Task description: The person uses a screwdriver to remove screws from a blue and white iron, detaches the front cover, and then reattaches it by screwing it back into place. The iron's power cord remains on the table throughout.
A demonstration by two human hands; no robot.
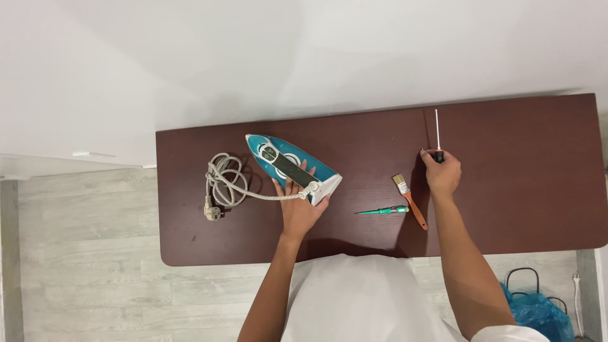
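Currently: Iron Steadied, Screwdriver in Hand

Centrally on the table (538,209) lies the iron (288,166), turned on its side with its nose to the far left and its heel to the near right. The left hand (300,206) rests flat against the heel end, fingers spread over the dark handle; it presses rather than clasps. The right hand (442,172) is closed around the handle of a screwdriver (437,130), whose thin shaft points to the far edge.

Handling, as a judgement: the iron is rigid and fairly heavy, with the weight toward the soleplate. Its plastic shell is smooth and may slide on the polished surface, so bracing at the heel or gripping the handle appears soundest. The cord (227,183), coiled to the left, is limp and could drag.

A brush (408,199) and a green tester (383,210) lie between the hands, near the right forearm.
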